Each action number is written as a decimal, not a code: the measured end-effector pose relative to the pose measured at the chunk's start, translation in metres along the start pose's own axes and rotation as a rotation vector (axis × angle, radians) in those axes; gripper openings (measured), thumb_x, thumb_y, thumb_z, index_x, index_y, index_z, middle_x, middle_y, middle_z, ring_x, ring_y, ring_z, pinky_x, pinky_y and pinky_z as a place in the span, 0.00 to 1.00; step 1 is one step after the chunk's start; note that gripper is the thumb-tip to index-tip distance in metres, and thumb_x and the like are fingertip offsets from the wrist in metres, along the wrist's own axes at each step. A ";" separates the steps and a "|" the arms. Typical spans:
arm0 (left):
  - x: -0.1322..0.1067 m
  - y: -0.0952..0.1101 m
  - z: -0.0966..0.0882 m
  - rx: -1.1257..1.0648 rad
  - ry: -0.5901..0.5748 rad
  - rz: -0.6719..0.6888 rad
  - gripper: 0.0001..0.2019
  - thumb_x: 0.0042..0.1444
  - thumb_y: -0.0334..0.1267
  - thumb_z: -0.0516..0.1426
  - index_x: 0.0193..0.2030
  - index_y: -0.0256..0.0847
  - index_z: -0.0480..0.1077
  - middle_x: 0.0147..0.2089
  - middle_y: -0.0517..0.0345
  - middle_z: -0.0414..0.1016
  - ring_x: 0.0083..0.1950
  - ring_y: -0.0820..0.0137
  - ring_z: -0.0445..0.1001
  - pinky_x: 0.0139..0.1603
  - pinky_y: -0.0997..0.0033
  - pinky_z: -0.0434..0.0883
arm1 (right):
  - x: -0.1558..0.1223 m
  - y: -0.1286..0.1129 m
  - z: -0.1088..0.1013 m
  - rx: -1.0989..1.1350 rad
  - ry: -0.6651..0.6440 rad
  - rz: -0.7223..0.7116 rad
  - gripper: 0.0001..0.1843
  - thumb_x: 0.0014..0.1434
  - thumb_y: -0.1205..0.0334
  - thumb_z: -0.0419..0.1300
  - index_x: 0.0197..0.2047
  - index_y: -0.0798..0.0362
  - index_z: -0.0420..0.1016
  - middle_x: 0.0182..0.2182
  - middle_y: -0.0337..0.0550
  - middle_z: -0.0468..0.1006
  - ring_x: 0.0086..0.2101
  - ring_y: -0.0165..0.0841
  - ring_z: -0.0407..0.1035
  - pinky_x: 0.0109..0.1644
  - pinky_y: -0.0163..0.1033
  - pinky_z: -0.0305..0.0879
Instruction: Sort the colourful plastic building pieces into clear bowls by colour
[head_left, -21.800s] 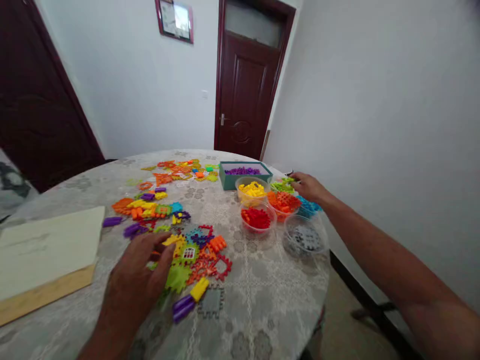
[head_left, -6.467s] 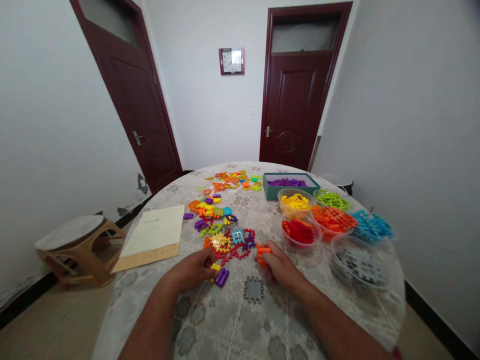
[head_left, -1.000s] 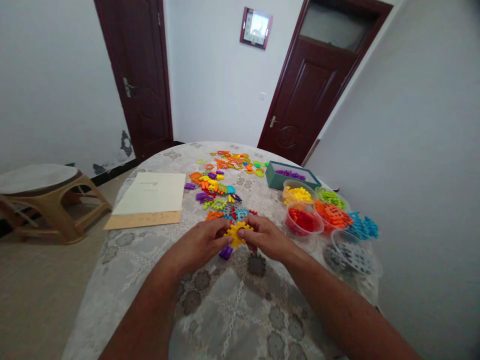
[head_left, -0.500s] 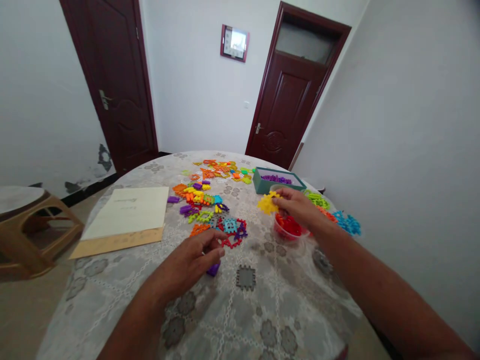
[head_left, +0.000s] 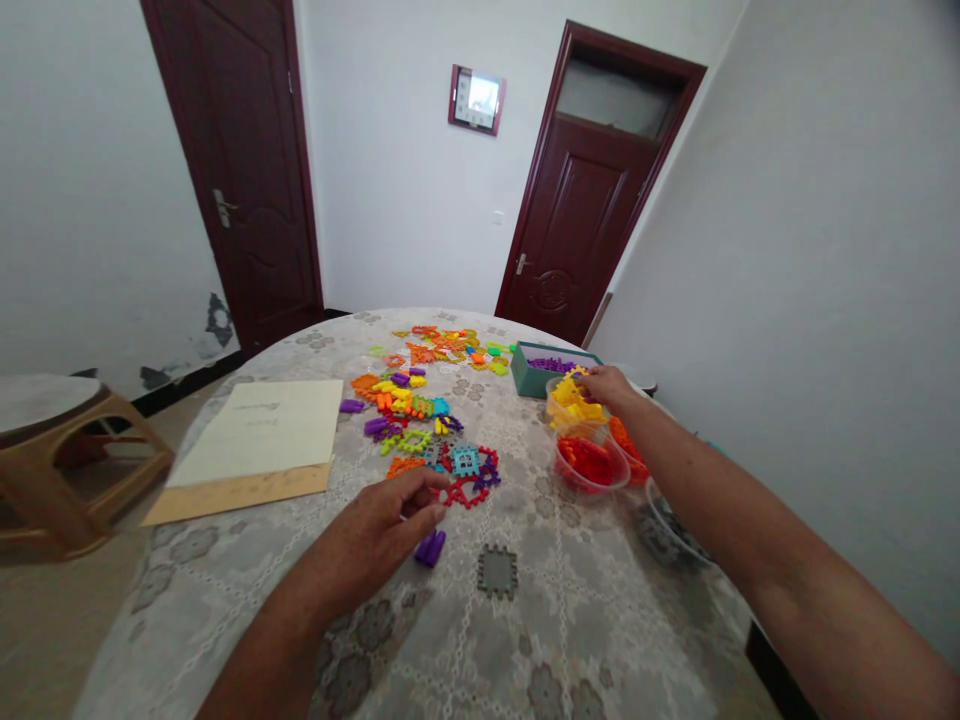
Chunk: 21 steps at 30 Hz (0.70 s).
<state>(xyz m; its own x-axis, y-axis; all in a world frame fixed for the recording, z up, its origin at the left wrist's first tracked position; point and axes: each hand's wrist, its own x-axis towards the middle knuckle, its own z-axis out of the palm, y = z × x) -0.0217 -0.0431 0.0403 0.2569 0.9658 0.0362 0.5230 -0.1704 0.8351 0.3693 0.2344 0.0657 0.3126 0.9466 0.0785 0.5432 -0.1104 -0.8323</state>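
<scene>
My right hand [head_left: 611, 390] is over a clear tub of yellow building pieces [head_left: 574, 412] at the right. Its fingertips pinch a yellow toothed building piece [head_left: 576, 377] at the tub's far rim. My left hand [head_left: 397, 515] hovers above the table with fingers loosely curved, thumb and forefinger apart, holding nothing. Just under its thumb lies a purple building piece [head_left: 430, 548]. A grey square toothed plate [head_left: 497, 571] lies flat to the right of it. Beyond the left fingertips are a light blue square piece [head_left: 465, 460] and red ring-like pieces [head_left: 469, 493].
A clear tub of red pieces [head_left: 591, 465] stands nearer than the yellow one. Orange pieces [head_left: 626, 450] and a tub of grey pieces [head_left: 675, 520] are partly behind my right forearm. A green box [head_left: 536, 380] holds purple pieces. Paper sheets [head_left: 255, 430] lie left; mixed pieces [head_left: 442, 347] lie farther back.
My right hand has moved away and to the right, carrying yellow from above the table to the yellow tub. My left hand has stayed nearly still. The view has tilted slightly.
</scene>
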 end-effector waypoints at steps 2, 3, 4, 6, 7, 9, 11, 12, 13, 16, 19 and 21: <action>-0.001 0.001 -0.002 -0.002 0.008 0.000 0.20 0.66 0.52 0.54 0.58 0.45 0.73 0.41 0.58 0.78 0.42 0.65 0.76 0.45 0.67 0.70 | 0.003 0.003 0.000 0.008 0.015 0.012 0.08 0.50 0.70 0.72 0.28 0.59 0.76 0.16 0.39 0.72 0.20 0.28 0.68 0.25 0.31 0.69; -0.001 0.002 -0.003 -0.005 0.012 0.000 0.20 0.66 0.53 0.54 0.57 0.45 0.74 0.41 0.58 0.78 0.42 0.65 0.76 0.45 0.67 0.70 | 0.004 0.005 0.000 0.012 0.021 0.017 0.08 0.50 0.70 0.72 0.28 0.59 0.76 0.16 0.40 0.72 0.20 0.28 0.68 0.25 0.31 0.69; -0.002 0.002 -0.004 -0.007 0.014 -0.002 0.20 0.66 0.53 0.54 0.56 0.45 0.74 0.41 0.58 0.78 0.42 0.65 0.76 0.44 0.67 0.70 | 0.005 0.006 0.000 0.015 0.025 0.022 0.08 0.50 0.70 0.72 0.28 0.59 0.76 0.16 0.40 0.72 0.19 0.28 0.68 0.25 0.32 0.70; -0.003 0.003 -0.006 -0.005 0.019 -0.012 0.20 0.67 0.54 0.54 0.55 0.45 0.75 0.40 0.58 0.79 0.41 0.65 0.76 0.44 0.67 0.70 | 0.005 0.007 -0.001 0.022 0.031 0.032 0.08 0.49 0.70 0.72 0.29 0.60 0.76 0.16 0.40 0.73 0.19 0.29 0.69 0.25 0.33 0.71; -0.003 0.002 -0.007 -0.004 0.028 -0.017 0.19 0.66 0.54 0.54 0.54 0.45 0.75 0.39 0.59 0.79 0.41 0.65 0.76 0.44 0.67 0.70 | 0.003 0.007 -0.001 0.025 0.033 0.036 0.08 0.49 0.70 0.73 0.29 0.60 0.77 0.16 0.40 0.73 0.20 0.30 0.69 0.25 0.34 0.72; -0.004 0.001 -0.010 -0.011 0.062 -0.020 0.19 0.66 0.54 0.55 0.52 0.45 0.75 0.39 0.59 0.79 0.41 0.65 0.76 0.44 0.67 0.70 | 0.000 0.006 -0.002 0.033 0.036 0.038 0.09 0.48 0.71 0.73 0.30 0.61 0.77 0.17 0.41 0.74 0.20 0.31 0.71 0.26 0.35 0.73; -0.004 0.000 -0.014 -0.029 0.110 -0.032 0.19 0.65 0.54 0.55 0.53 0.44 0.75 0.39 0.59 0.79 0.41 0.64 0.76 0.44 0.66 0.70 | -0.005 0.003 -0.005 0.039 0.043 0.028 0.08 0.48 0.72 0.73 0.30 0.61 0.77 0.18 0.43 0.75 0.21 0.31 0.72 0.28 0.35 0.74; -0.005 -0.001 -0.017 -0.038 0.135 -0.048 0.20 0.65 0.54 0.55 0.53 0.44 0.75 0.40 0.58 0.80 0.42 0.64 0.77 0.45 0.66 0.70 | -0.007 0.001 -0.008 0.040 0.051 0.020 0.07 0.49 0.72 0.72 0.30 0.61 0.78 0.18 0.43 0.76 0.21 0.31 0.72 0.28 0.35 0.74; -0.005 -0.002 -0.019 -0.043 0.159 -0.068 0.20 0.64 0.55 0.56 0.54 0.44 0.75 0.41 0.58 0.81 0.42 0.63 0.77 0.45 0.65 0.70 | -0.009 -0.002 -0.010 0.039 0.061 0.007 0.07 0.49 0.72 0.72 0.31 0.60 0.78 0.19 0.43 0.76 0.22 0.31 0.73 0.29 0.34 0.73; -0.004 -0.005 -0.025 -0.020 0.230 -0.122 0.21 0.64 0.56 0.56 0.53 0.44 0.75 0.42 0.57 0.82 0.43 0.62 0.79 0.46 0.64 0.71 | -0.020 -0.014 -0.016 0.032 0.088 -0.062 0.04 0.54 0.72 0.69 0.35 0.60 0.80 0.21 0.44 0.77 0.24 0.31 0.74 0.29 0.32 0.72; -0.004 -0.010 -0.028 0.076 0.318 -0.152 0.19 0.65 0.54 0.55 0.53 0.44 0.75 0.45 0.55 0.83 0.46 0.61 0.80 0.49 0.63 0.71 | -0.045 -0.028 -0.014 0.035 0.070 -0.163 0.07 0.58 0.70 0.65 0.41 0.59 0.82 0.28 0.47 0.81 0.28 0.31 0.75 0.32 0.32 0.73; -0.003 -0.016 -0.027 0.189 0.363 -0.174 0.18 0.66 0.50 0.54 0.54 0.43 0.75 0.48 0.52 0.83 0.49 0.60 0.80 0.52 0.62 0.71 | -0.077 -0.036 -0.007 0.037 -0.005 -0.271 0.10 0.61 0.68 0.62 0.44 0.58 0.82 0.32 0.48 0.83 0.30 0.31 0.76 0.35 0.34 0.74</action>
<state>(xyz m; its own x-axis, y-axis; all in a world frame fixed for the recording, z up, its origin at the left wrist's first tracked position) -0.0528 -0.0382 0.0421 -0.1324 0.9836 0.1226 0.6813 0.0004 0.7320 0.3313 0.1636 0.0932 0.1554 0.9417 0.2983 0.5779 0.1583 -0.8006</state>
